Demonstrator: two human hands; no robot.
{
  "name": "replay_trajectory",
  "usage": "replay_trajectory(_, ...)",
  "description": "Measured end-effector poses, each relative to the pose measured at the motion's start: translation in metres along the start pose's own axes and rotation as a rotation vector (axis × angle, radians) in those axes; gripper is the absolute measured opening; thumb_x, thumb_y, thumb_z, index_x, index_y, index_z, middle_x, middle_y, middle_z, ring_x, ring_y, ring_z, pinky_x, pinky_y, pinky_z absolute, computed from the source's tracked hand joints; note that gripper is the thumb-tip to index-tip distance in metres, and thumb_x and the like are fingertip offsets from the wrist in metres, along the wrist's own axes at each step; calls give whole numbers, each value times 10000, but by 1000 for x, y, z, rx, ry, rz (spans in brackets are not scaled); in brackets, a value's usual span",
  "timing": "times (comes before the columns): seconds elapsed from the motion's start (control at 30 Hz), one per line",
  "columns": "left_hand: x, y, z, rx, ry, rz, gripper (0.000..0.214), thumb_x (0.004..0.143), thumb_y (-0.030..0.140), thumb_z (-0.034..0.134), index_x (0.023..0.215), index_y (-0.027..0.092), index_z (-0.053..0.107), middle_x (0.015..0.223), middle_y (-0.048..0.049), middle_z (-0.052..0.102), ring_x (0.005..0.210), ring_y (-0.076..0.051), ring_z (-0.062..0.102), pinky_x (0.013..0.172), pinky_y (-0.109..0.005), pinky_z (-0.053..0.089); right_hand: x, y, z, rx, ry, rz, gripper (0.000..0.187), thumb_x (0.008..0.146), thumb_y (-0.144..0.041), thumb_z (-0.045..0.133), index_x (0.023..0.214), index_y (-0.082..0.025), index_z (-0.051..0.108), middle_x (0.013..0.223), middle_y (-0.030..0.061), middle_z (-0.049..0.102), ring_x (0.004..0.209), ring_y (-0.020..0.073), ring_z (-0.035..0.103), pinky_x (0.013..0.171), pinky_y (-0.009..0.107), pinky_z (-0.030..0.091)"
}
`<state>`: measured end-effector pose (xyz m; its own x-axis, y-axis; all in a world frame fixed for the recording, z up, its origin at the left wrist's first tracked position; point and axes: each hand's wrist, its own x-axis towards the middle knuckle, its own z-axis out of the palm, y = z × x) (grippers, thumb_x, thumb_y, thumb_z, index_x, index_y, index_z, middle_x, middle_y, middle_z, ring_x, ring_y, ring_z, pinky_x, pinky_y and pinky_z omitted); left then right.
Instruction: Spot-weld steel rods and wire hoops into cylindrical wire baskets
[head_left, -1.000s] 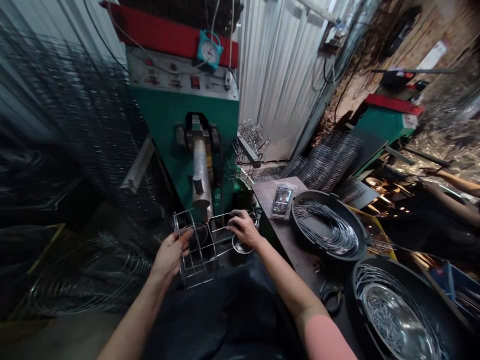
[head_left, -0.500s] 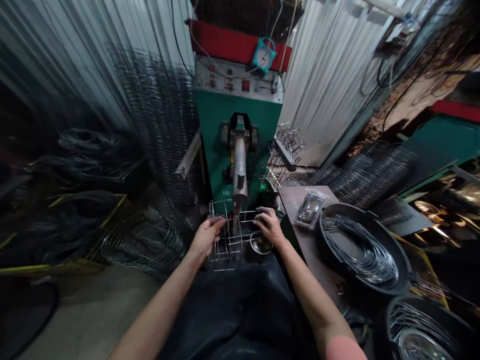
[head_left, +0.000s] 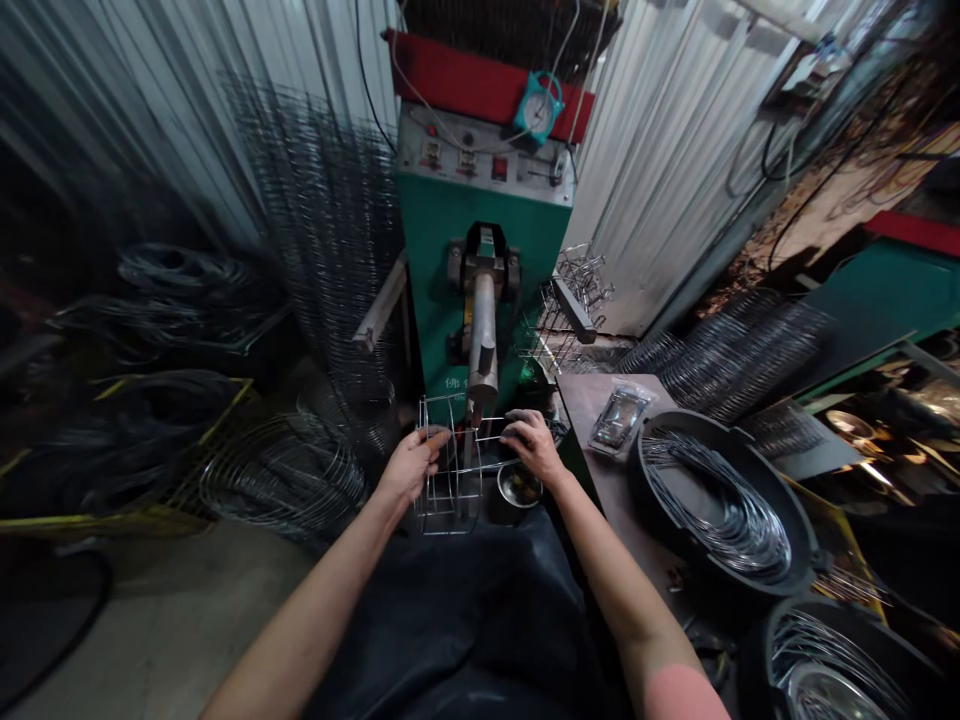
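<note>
My left hand (head_left: pixel 414 462) is closed on the left side of a wire rack (head_left: pixel 452 497), a small frame of thin bent metal rods. My right hand (head_left: pixel 532 443) pinches the end of a thin metal rod (head_left: pixel 491 437) that runs leftward to the rack. Directly above, the round electrode arm (head_left: pixel 484 340) of a green spot welder (head_left: pixel 424 220) points down, its tip close to the rod; whether they touch I cannot tell. A metal bowl (head_left: pixel 519 486) sits just below my right hand, with small things inside that I cannot make out.
On the right-hand table (head_left: pixel 611 490) stands a black round tub (head_left: pixel 806 530) with a wire bundle. Another tub (head_left: pixel 757 650) is nearer me. Stacked wire rings (head_left: pixel 315 220) rise left of the machine. Wire coils (head_left: pixel 285 480) lie at left near a yellow-edged crate (head_left: pixel 217 440).
The view has shifted slightly. My right hand has moved a little left along with the rod, and more of the bowl shows. My left hand keeps its hold on the rack.
</note>
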<state>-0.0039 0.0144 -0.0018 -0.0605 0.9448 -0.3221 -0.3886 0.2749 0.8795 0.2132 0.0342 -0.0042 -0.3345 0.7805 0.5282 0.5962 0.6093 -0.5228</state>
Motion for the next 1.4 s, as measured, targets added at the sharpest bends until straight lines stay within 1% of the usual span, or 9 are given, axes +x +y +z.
replay_trajectory(0.3, 10, 6, 1, -22, 5, -7, 457, 353, 354, 815, 679, 129, 587, 561, 49, 455, 436, -25, 289, 348, -159, 169, 12, 8, 2, 7, -18, 1, 131, 817, -314, 569, 804, -213, 652, 1020, 80, 595, 1013, 203, 479, 885, 375, 408)
replay_trajectory(0.77, 26, 6, 2, -22, 20, -52, 400, 372, 281, 819, 656, 134, 578, 537, 37, 469, 433, -36, 325, 338, -152, 170, 25, 15, 3, -4, -37, -1, 115, 790, -302, 604, 748, -205, 651, 972, 66, 627, 966, 189, 506, 860, 352, 412)
replay_trajectory(0.87, 25, 9, 2, -32, -1, -51, 396, 384, 270, 819, 665, 129, 579, 522, 48, 457, 415, -24, 297, 340, -149, 163, 21, 6, 0, -19, 41, 49, 92, 766, -303, 627, 774, -217, 658, 1028, 66, 608, 1021, 203, 483, 904, 380, 391)
replay_trajectory(1.0, 12, 8, -3, -54, -6, -49, 403, 388, 264, 823, 672, 125, 573, 542, 47, 466, 407, -15, 301, 335, -141, 166, -16, -23, 6, 32, 292, 232, 195, 760, -326, 614, 922, -220, 631, 1087, 87, 569, 1082, 225, 462, 952, 414, 352)
replay_trajectory(1.07, 0, 4, -7, -67, -11, -57, 397, 401, 262, 820, 676, 126, 568, 546, 56, 457, 397, -7, 284, 327, -137, 169, -50, -44, 18, 171, 231, 342, 218, 770, -333, 589, 947, -207, 608, 1007, 86, 593, 992, 216, 523, 893, 385, 399)
replay_trajectory(1.13, -14, -2, -11, -75, -25, -78, 390, 412, 256, 818, 677, 129, 562, 538, 70, 434, 389, -5, 274, 320, -134, 176, -86, -67, 35, 348, 47, 410, 235, 781, -337, 563, 976, -209, 589, 964, 69, 612, 936, 208, 558, 846, 359, 427)
replay_trajectory(1.23, -36, -6, -13, -69, -55, -119, 365, 436, 250, 813, 655, 133, 544, 539, 69, 438, 387, -8, 299, 313, -131, 193, -123, -101, 58, 568, -160, 386, 235, 828, -361, 483, 999, -226, 572, 949, 45, 624, 906, 191, 578, 816, 332, 439)
replay_trajectory(1.33, -57, -3, -16, -46, -124, -143, 328, 537, 327, 771, 727, 140, 579, 633, 2, 556, 457, -61, 458, 376, -177, 365, -128, -121, 62, 690, -130, 429, 272, 866, -418, 399, 949, -221, 567, 764, 20, 614, 683, 153, 576, 670, 291, 457)
replay_trajectory(1.4, -73, -2, -24, 6, -173, -101, 394, 632, 435, 691, 903, 163, 602, 792, -64, 634, 635, -152, 594, 523, -266, 485, -118, -127, 52, 778, -54, 499, 298, 856, -463, 409, 932, -213, 553, 653, -4, 584, 556, 129, 532, 576, 265, 439)
